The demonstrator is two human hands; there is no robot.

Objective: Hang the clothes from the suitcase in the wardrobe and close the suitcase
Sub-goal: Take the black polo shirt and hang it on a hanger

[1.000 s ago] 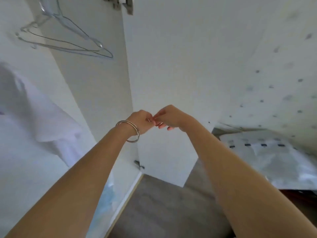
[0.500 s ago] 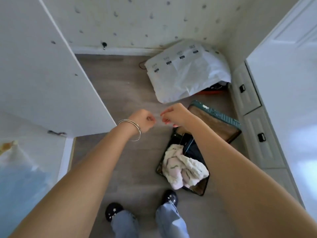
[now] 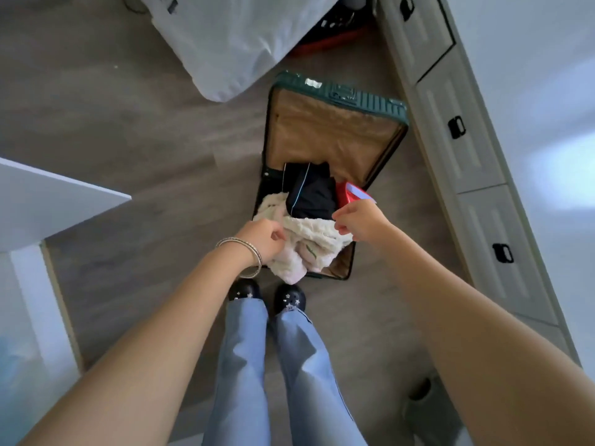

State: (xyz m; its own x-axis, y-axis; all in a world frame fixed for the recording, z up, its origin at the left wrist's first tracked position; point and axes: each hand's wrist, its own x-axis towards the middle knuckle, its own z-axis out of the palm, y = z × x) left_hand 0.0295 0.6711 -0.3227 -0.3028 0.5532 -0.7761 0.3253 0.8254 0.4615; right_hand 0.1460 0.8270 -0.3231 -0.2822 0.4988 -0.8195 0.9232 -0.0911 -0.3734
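the left hand (image 3: pixel 264 238), bangles at its wrist, and the right hand (image 3: pixel 360 220) are both loosely curled with fingertips pinched together; whether either grips anything i cannot tell. under them a cream fluffy garment (image 3: pixel 309 243) spills over the near edge of the open green suitcase (image 3: pixel 335 91) on the floor, a black garment (image 3: pixel 310 191) and something red (image 3: pixel 344 196) beside it
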